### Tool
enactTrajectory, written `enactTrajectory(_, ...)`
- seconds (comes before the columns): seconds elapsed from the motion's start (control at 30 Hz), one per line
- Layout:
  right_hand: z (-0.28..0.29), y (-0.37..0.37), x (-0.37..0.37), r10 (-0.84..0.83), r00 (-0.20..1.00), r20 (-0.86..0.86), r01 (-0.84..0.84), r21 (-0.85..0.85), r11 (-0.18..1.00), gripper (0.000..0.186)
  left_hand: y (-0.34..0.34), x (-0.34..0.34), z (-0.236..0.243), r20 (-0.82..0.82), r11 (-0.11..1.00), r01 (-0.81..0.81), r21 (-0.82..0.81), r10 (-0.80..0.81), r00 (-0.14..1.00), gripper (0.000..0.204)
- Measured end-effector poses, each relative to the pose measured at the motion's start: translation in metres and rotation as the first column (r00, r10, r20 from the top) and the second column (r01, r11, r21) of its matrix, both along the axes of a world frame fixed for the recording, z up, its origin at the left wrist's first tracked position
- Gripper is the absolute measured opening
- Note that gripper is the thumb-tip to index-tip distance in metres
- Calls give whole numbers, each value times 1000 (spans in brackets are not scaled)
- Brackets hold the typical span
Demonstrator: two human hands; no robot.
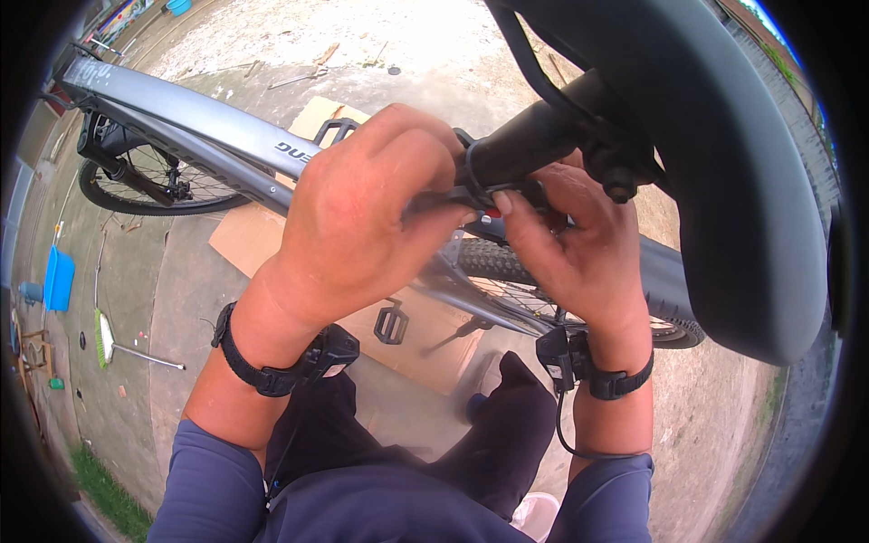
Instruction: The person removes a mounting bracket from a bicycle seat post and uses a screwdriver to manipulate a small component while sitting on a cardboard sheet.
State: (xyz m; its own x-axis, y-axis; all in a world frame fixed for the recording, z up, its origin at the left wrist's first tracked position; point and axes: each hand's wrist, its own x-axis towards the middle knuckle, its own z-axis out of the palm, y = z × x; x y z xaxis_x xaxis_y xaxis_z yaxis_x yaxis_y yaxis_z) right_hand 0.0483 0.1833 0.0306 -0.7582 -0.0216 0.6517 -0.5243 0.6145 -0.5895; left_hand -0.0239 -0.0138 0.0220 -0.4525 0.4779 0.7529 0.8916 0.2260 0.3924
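Note:
A grey bicycle (222, 122) stands across in front of me, its black saddle (733, 172) large at the upper right. Both hands meet at the black seat post (525, 131) below the saddle. A thin black clamp band (471, 170) circles the post. My left hand (353, 204) is closed, thumb and fingers pinching the dark end of this band on the post's left side. My right hand (584, 240) curls around from the other side, its thumb against a small black fitting with a bit of red (494, 214). Most of that fitting is hidden by the fingers.
Flattened cardboard (362, 335) lies under the bike, with a black pedal (391, 321) above it. The rear wheel (493, 258) is behind my hands. At left are a blue basin (59, 279) and a green-bristled broom (104, 339). A wall (769, 54) runs along the right.

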Motion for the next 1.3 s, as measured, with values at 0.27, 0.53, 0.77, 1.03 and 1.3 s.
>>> enactTrajectory(0.27, 1, -1, -1, 22, 995, 97, -15, -72, 997, 13, -1, 0, 0, 2, 1000, -1, -13, 1, 1000, 34)
enactTrajectory(0.53, -7, 2, -2, 39, 992, 120, -22, -138, 990, 15, 0, 1, 1, 6, 1000, 5, -18, -5, 1000, 34)
enactTrajectory(0.77, -7, 2, -1, 74, 986, 149, -47, -177, 983, 36, -2, 0, 0, 15, 1000, -5, -27, 6, 1000, 34)
enactTrajectory(1.03, -3, 11, 5, 189, 954, 234, -128, -250, 960, 49, -2, -1, 0, 26, 1000, 9, -10, -9, 1000, 35)
enactTrajectory(1.3, 1, 17, -2, 240, 915, 323, -151, -276, 949, 56, -2, -1, 0, 13, 1000, 7, -12, -6, 1000, 35)
